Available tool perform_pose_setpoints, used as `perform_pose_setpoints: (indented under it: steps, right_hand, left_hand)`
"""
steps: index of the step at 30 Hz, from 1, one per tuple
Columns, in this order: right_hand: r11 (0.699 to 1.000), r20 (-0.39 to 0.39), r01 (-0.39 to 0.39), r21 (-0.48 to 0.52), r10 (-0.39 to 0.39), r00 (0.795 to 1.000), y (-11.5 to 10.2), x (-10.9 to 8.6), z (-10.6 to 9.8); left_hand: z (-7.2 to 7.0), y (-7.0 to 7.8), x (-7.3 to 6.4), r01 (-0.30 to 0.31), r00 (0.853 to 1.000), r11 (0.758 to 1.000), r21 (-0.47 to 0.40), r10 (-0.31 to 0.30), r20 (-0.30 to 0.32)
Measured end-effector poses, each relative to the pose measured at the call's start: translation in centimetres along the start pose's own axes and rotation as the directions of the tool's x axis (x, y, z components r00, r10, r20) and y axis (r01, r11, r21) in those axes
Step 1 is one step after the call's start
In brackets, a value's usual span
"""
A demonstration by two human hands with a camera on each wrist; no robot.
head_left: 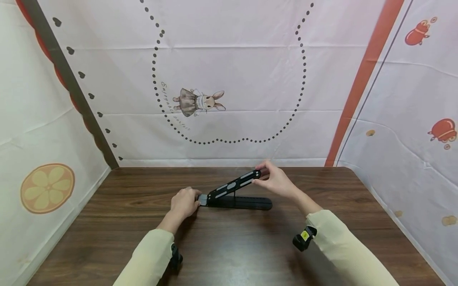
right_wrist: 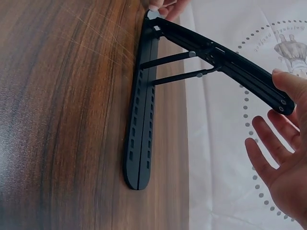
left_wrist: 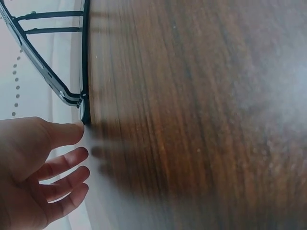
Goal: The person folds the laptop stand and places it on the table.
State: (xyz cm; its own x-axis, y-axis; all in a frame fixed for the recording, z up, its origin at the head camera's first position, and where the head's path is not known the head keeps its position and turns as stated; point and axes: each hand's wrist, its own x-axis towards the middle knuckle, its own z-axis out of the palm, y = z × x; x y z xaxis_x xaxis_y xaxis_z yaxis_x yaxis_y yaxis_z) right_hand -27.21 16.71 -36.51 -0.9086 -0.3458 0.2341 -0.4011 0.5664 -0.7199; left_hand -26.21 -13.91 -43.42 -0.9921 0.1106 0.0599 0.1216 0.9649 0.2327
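A black folding laptop stand [head_left: 239, 202] lies on the table, its slotted base [right_wrist: 140, 120] flat and its upper arm [head_left: 234, 184] raised at a slant. Two thin struts [right_wrist: 168, 60] link arm and base. At the grey hinge end [head_left: 202, 200], my left hand [head_left: 184, 203] pinches the tip, thumb [left_wrist: 67, 133] on the near side. My right hand [head_left: 277, 180] holds the raised arm's free end between thumb and fingers; in the right wrist view the other fingers [right_wrist: 268, 139] spread below that end.
The dark wood-grain table [head_left: 229, 246] extends around the stand. A white printed cloth [head_left: 229, 79] hangs behind it and on both sides. Each sleeved forearm carries a black wrist camera [head_left: 304, 237].
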Motion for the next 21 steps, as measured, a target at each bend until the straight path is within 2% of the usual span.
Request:
perform_pose_setpoints:
  steps: [13,21]
  right_hand:
    - [1.000,0.001,-0.010,0.013,0.010,1.000,-1.0,-0.6,0.6]
    - [0.999,-0.017,-0.013,-0.044,0.012,1.000,-1.5,-0.5,1.0]
  left_hand:
    - [0.1,-0.5,1.0,0.016,1.000,1.000,0.005,-0.016,-0.008]
    - [0.3,-0.7,1.5,0.016,0.999,1.000,0.001,-0.016,-0.041]
